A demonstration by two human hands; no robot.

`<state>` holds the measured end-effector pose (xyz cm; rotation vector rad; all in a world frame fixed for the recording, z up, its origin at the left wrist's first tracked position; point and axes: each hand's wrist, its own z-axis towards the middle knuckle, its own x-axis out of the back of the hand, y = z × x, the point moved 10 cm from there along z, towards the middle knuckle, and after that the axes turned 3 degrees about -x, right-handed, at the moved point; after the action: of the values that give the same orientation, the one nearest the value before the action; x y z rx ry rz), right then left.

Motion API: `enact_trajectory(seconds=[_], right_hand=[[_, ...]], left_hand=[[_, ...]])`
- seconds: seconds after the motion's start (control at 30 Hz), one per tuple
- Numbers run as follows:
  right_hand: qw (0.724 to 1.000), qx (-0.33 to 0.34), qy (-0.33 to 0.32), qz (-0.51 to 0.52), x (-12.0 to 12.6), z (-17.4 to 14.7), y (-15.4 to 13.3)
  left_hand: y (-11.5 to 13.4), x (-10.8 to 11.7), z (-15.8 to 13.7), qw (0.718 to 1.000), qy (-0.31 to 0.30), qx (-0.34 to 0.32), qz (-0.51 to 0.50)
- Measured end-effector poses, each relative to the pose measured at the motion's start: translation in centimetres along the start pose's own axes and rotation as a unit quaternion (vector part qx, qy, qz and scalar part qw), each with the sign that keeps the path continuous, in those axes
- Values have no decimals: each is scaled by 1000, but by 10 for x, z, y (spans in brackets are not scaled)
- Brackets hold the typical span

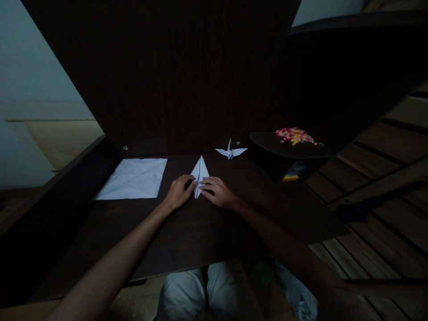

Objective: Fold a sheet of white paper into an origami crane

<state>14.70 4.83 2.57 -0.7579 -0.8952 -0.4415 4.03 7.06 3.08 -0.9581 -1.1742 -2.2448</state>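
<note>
A white sheet of paper folded into a narrow kite shape (201,167) lies on the dark wooden desk, its long point facing away from me. My left hand (181,190) grips its left edge with curled fingers and thumb. From the other side, my right hand (218,191) holds the right flap, fingers across the paper near the centre crease. Just beyond, to the right, stands a finished white origami crane (230,152) with spread wings. A flat, creased white sheet (133,178) rests to the left of my left hand.
A small rounded shelf (267,145) at the right bears a pile of small colourful pieces (294,135). Under it sits a rainbow-striped item (291,172). A dark upright panel (167,80) closes off the back, and a raised side board (60,178) borders the left.
</note>
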Motion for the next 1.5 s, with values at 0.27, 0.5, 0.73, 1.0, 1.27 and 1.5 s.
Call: enact_trajectory(seconds=[0.27,0.5,0.73,1.0,1.27,1.5], right_hand=[[999,36,31,24,2,0,-10],[986,89,107,-94,28,-4,-28],[996,21,-22,-81,-8,-1,-10],[994,-62,-74,-58,-25,-4,9],[986,-117,-69,-95,-21,-7,12],[983,-117,-79,-117,-20,-5,13]], left_hand=[[-10,-2,0,994,-95,-34,-39],[11,-5,-4,985,-90,-140,-43],[12,-2,-4,981,-69,-174,57],[-1,18,0,983,-41,-150,103],[-5,23,2,985,-28,-134,107],[5,9,-1,951,-82,-200,222]])
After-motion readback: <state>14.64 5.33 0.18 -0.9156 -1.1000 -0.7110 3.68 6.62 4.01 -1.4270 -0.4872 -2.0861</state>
